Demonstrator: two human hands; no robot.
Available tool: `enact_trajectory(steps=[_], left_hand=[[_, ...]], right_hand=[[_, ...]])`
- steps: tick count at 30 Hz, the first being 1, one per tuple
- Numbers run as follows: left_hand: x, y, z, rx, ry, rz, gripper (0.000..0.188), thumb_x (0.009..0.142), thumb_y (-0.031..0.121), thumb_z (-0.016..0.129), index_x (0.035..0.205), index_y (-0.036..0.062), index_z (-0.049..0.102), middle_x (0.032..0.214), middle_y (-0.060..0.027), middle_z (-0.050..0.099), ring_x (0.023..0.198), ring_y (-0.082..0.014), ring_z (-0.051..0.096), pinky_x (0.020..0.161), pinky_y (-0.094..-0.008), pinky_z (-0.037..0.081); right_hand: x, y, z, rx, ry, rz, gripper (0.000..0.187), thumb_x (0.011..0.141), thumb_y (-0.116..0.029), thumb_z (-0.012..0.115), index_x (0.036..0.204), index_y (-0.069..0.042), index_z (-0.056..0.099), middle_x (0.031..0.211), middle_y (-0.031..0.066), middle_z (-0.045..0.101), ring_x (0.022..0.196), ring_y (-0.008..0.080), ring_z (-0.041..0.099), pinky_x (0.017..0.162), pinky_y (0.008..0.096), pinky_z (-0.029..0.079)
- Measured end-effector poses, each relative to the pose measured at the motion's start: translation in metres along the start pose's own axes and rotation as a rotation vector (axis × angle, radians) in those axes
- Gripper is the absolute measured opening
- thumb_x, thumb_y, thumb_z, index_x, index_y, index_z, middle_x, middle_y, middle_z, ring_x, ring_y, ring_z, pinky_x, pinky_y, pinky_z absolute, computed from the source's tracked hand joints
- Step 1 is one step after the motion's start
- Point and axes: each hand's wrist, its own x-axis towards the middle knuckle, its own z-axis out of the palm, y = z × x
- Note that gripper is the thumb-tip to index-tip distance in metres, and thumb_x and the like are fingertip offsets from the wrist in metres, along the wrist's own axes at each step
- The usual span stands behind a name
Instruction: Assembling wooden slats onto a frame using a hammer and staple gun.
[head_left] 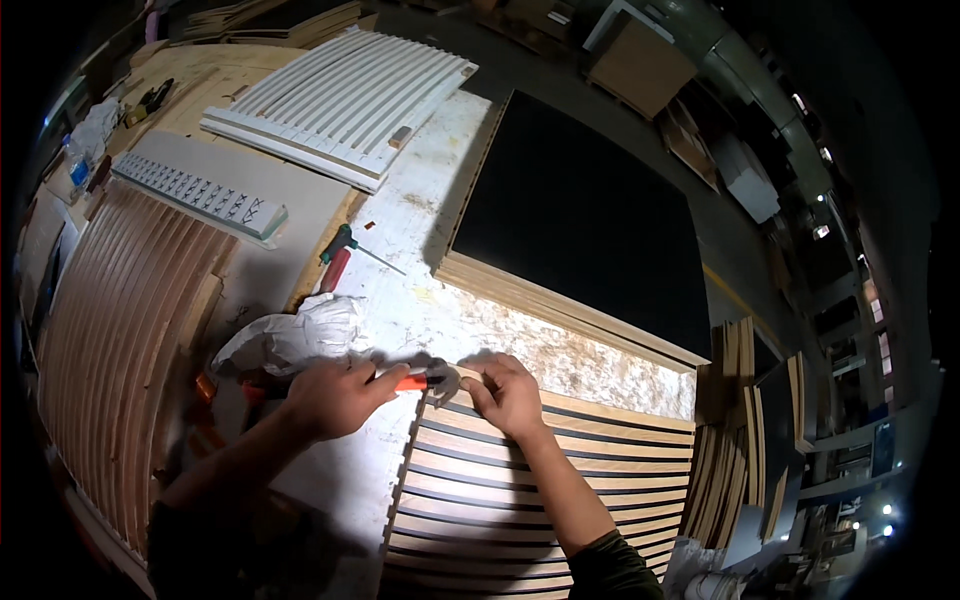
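Gripping orange-handled tool [412, 383] in tightly curled left hand [338, 400], aiming its long axis rightward at far-left corner of slatted panel [465, 475]; curling nearer right hand [508, 395] over it, not making out its hold.

We look down on a worktable [407, 310] with a stained, scuffed white top. Across its far right lies a stack of black-topped panels [590, 220]. Nearest us rests a light-wood slatted panel [465, 500] with dark grooves. Left of centre lie a green-handled screwdriver [343, 240], a red tool handle [335, 271] and crumpled white sheeting [315, 335].
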Motion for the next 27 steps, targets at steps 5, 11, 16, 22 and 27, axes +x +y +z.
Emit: enact_trajectory(steps=[5,11,16,22,27], left_hand=[[0.002,0.006,-0.008,0.033,-0.142,0.093,0.028,0.082,0.017,0.057,0.108,0.009,0.061,0.069,-0.0079,0.058,0.047,-0.017,0.056,0.039,-0.0278,0.046],[0.008,0.013,-0.017,0.028,-0.101,0.113,0.027,0.083,0.02,0.057,0.108,0.0104,0.062,0.069,-0.0055,0.056,0.047,-0.0161,0.054,0.039,-0.0275,0.044],[0.002,0.006,0.001,0.041,-0.104,-0.018,0.03,0.083,0.021,0.057,0.111,0.0101,0.06,0.066,-0.0051,0.052,0.05,-0.0169,0.054,0.04,-0.0287,0.044],[0.005,0.007,0.002,-0.04,-0.07,0.108,0.029,0.084,0.017,0.055,0.111,0.0096,0.06,0.064,-0.004,0.052,0.047,-0.0148,0.053,0.038,-0.0263,0.044],[0.012,0.005,-0.01,0.062,-0.014,0.04,0.026,0.083,0.017,0.056,0.106,0.0084,0.062,0.065,-0.0028,0.053,0.046,-0.0131,0.052,0.037,-0.025,0.043]], right_hand=[[-0.003,0.001,0.002,-0.045,0.083,-0.087,0.02,0.075,-0.022,0.068,0.089,-0.008,0.067,0.079,0.0088,0.06,0.076,0.027,0.057,0.067,0.0346,0.048],[-0.002,0.005,0.002,-0.061,0.107,-0.156,0.019,0.076,-0.021,0.067,0.089,-0.007,0.067,0.08,0.0097,0.06,0.076,0.0284,0.057,0.067,0.0349,0.048],[0.0,0.005,0.003,-0.091,0.095,-0.121,0.018,0.076,-0.021,0.067,0.088,-0.007,0.066,0.079,0.01,0.059,0.074,0.0284,0.057,0.065,0.0355,0.048],[0.0,0.011,0.006,-0.096,0.11,-0.187,0.02,0.075,-0.02,0.067,0.089,-0.005,0.065,0.077,0.011,0.057,0.073,0.0298,0.055,0.065,0.0367,0.047],[-0.002,0.011,0.008,-0.077,0.112,-0.168,0.019,0.075,-0.021,0.066,0.086,-0.005,0.064,0.078,0.0104,0.058,0.073,0.0294,0.054,0.066,0.0364,0.047]])
